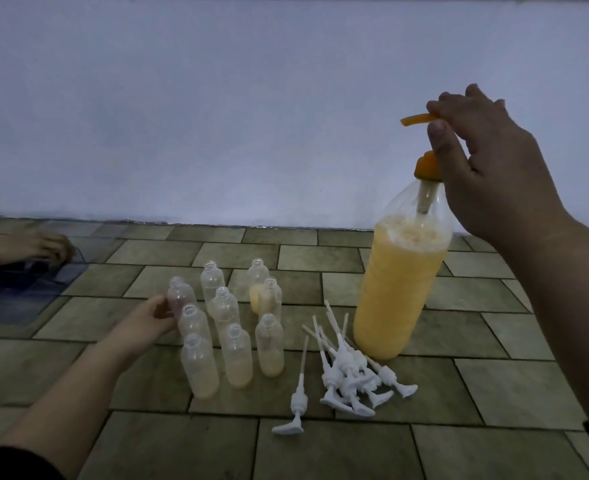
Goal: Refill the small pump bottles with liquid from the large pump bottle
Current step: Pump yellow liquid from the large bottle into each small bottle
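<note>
At the upper right of the frame the right hand (487, 161) pinches the orange pump head (419, 118) of the large pump bottle (402, 282), thumb below the spout's base and the other fingers curled over its top, so the spout juts out to the left of the fingertips. The pump is raised: below the hand its orange collar sits just above the bottle's mouth and the pale stem runs down into the neck. The large bottle stands upright on the tiled floor (320, 445) at right of centre, clear plastic, filled most of the way with cloudy yellow-orange liquid topped by froth, its shoulder empty. At lower left of centre the left hand (147, 322) curls round the far-left small bottle (179, 294), thumb on its near side, fingers behind it. That bottle belongs to a cluster of small clear bottles (234, 320), all upright, uncapped and touching or nearly touching; several hold a shallow layer of yellowish liquid at the bottom. Between the cluster and the large bottle lies a loose pile of white pump tops (350, 379) with their dip tubes pointing up the frame, and one more white pump top (295, 407) lies apart just left of it. At the far left edge another person's hand (33, 245) rests by a dark blue sheet (12, 289).
</note>
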A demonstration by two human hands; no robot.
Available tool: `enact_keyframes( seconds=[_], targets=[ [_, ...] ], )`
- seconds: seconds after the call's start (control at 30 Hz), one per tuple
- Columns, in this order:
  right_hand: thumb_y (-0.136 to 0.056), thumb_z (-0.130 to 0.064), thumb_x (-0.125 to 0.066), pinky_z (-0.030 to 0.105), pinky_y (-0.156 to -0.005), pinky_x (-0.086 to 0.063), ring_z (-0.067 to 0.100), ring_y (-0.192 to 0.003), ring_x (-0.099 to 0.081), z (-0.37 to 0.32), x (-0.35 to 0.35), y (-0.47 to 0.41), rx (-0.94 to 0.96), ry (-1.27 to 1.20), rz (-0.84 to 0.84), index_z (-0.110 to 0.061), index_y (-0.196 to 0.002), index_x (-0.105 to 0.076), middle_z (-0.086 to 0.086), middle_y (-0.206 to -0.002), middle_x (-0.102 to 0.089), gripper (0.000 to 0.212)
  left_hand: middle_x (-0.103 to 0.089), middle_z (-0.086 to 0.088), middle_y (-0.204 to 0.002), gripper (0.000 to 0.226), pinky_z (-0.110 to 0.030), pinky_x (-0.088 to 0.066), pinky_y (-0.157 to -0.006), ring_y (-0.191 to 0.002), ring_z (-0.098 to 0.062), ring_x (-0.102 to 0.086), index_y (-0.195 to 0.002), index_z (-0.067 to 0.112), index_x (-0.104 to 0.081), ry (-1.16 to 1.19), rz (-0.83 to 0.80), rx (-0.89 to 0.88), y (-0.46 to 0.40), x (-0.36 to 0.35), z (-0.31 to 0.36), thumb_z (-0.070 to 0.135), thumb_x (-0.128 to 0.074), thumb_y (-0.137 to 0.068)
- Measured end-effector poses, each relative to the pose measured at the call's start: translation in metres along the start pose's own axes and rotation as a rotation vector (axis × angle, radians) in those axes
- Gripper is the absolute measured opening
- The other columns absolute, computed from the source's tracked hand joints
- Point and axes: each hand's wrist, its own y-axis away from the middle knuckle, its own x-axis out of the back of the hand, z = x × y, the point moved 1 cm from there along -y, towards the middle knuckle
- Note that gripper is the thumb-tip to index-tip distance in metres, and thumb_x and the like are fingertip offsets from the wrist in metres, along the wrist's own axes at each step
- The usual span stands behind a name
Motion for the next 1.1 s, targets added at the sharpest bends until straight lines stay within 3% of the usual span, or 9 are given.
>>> enact_keyframes(
  seconds=[0.13, 0.27, 0.37, 0.5, 0.63, 0.73, 0.87, 1.0, 1.1],
  targets=[
    [-0.101, -0.039, -0.029, 0.020, -0.112, -0.006, 0.016, -0.142, -0.025, 0.000, -0.003, 0.003, -0.002, -0.001, 0.012, -0.015, -0.139, -0.044, 0.001, -0.144, -0.044, 0.047, -0.066, -0.007, -0.112, 0.031, -0.034, -0.048, -0.083, -0.105, -0.023, -0.061, -0.117, 0.007, -0.057, 0.091, 0.053, -0.018, 0.002, 0.004, -0.007, 0.012, -0.064, -0.087],
    [-0.102, -0.038, -0.030, 0.021, -0.112, -0.007, 0.017, -0.140, -0.028, -0.001, -0.003, 0.002, -0.003, -0.015, 0.022, -0.014, -0.135, -0.048, 0.001, -0.141, -0.048, 0.045, -0.064, -0.014, -0.113, 0.032, -0.032, -0.049, -0.077, -0.099, -0.025, -0.063, -0.116, 0.004, -0.054, 0.231, 0.109, -0.025, 0.009, 0.006, -0.005, 0.015, -0.062, -0.088],
    [-0.102, -0.038, -0.030, 0.020, -0.111, -0.006, 0.018, -0.141, -0.027, 0.001, 0.000, -0.001, 0.008, -0.019, 0.012, -0.014, -0.131, -0.052, 0.001, -0.137, -0.051, 0.044, -0.061, -0.021, -0.118, 0.047, -0.035, -0.050, -0.077, -0.096, -0.026, -0.062, -0.119, 0.003, -0.052, 0.398, 0.229, -0.086, 0.016, 0.019, 0.014, 0.028, -0.066, -0.082],
    [-0.102, -0.036, -0.030, 0.017, -0.110, -0.005, 0.016, -0.142, -0.023, 0.005, 0.002, -0.002, 0.031, -0.012, -0.011, -0.015, -0.133, -0.050, 0.000, -0.140, -0.048, 0.043, -0.064, -0.004, -0.104, 0.023, -0.035, -0.049, -0.080, -0.099, -0.022, -0.059, -0.113, 0.019, -0.058, 0.464, 0.358, -0.323, 0.039, 0.030, 0.084, 0.023, -0.060, -0.090],
    [-0.102, -0.035, -0.031, 0.015, -0.110, -0.007, 0.015, -0.139, -0.029, 0.005, -0.001, -0.001, 0.029, -0.051, 0.023, -0.014, -0.130, -0.053, -0.001, -0.135, -0.053, 0.041, -0.063, 0.000, -0.103, 0.021, -0.031, -0.048, -0.085, -0.098, -0.018, -0.060, -0.103, 0.034, -0.059, 0.371, 0.228, -0.566, 0.057, 0.005, 0.164, 0.021, -0.062, -0.085],
    [-0.102, -0.033, -0.032, 0.020, -0.113, -0.009, 0.017, -0.138, -0.033, 0.004, -0.002, -0.003, 0.026, -0.078, 0.039, -0.012, -0.128, -0.055, 0.002, -0.133, -0.056, 0.041, -0.062, 0.014, -0.097, 0.025, -0.010, -0.048, -0.069, -0.086, -0.003, -0.060, -0.110, 0.033, -0.056, 0.095, 0.175, -0.626, 0.053, -0.032, 0.205, 0.026, -0.063, -0.087],
    [-0.101, -0.036, -0.031, 0.020, -0.114, -0.007, 0.018, -0.139, -0.031, 0.006, -0.005, -0.001, 0.051, -0.048, 0.037, -0.011, -0.130, -0.052, 0.002, -0.134, -0.054, 0.044, -0.058, 0.007, -0.104, 0.034, -0.019, -0.047, -0.067, -0.084, -0.007, -0.058, -0.120, 0.030, -0.052, -0.070, 0.074, -0.675, 0.041, -0.072, 0.232, 0.034, -0.062, -0.088],
    [-0.101, -0.035, -0.031, 0.018, -0.113, -0.005, 0.018, -0.139, -0.031, 0.007, -0.006, -0.001, 0.056, -0.054, 0.044, -0.011, -0.130, -0.053, 0.003, -0.134, -0.054, 0.044, -0.056, 0.009, -0.103, 0.034, -0.010, -0.040, -0.058, -0.075, -0.004, -0.051, -0.122, 0.030, -0.052, -0.102, 0.042, -0.703, 0.035, -0.086, 0.251, 0.036, -0.061, -0.089],
    [-0.102, -0.034, -0.031, 0.018, -0.113, -0.005, 0.018, -0.139, -0.031, 0.006, -0.008, 0.001, 0.053, -0.058, 0.065, -0.011, -0.130, -0.053, 0.003, -0.134, -0.054, 0.042, -0.057, 0.007, -0.105, 0.036, -0.015, -0.039, -0.062, -0.076, -0.007, -0.050, -0.124, 0.028, -0.052, -0.112, 0.038, -0.734, 0.036, -0.093, 0.261, 0.036, -0.059, -0.090]
  ],
)
